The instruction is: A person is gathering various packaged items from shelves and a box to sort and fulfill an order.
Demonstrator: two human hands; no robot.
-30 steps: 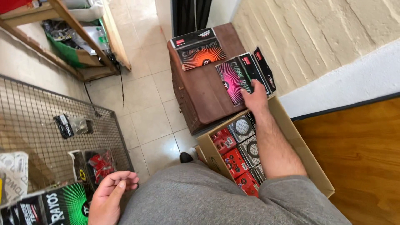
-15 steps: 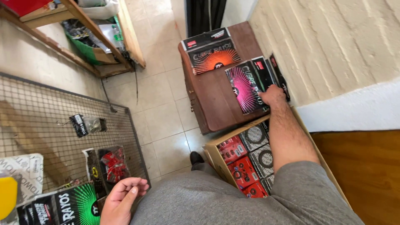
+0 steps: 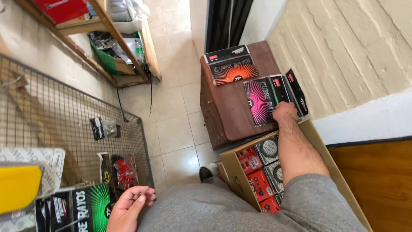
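Note:
My right hand (image 3: 284, 112) reaches out to the brown wooden cabinet (image 3: 227, 111) and grips the near end of flat black packs with a pink sunburst (image 3: 259, 99) lying on its top. A similar pack with an orange sunburst (image 3: 231, 66) lies further back on the cabinet. My left hand (image 3: 128, 207) hangs loosely curled at my hip and holds nothing. It is beside a black pack with a green sunburst (image 3: 88, 208). My grey shirt fills the bottom of the view.
An open cardboard box (image 3: 234, 174) with red and grey packaged parts stands on the floor below the cabinet. A wire mesh panel (image 3: 56, 124) with hanging packets is on the left. Wooden shelving (image 3: 116, 47) stands beyond it. Beige tiles cover the floor (image 3: 171, 124).
The view has shifted so the cabinet sits further right. My right hand stays on the pink packs. My left hand has barely moved.

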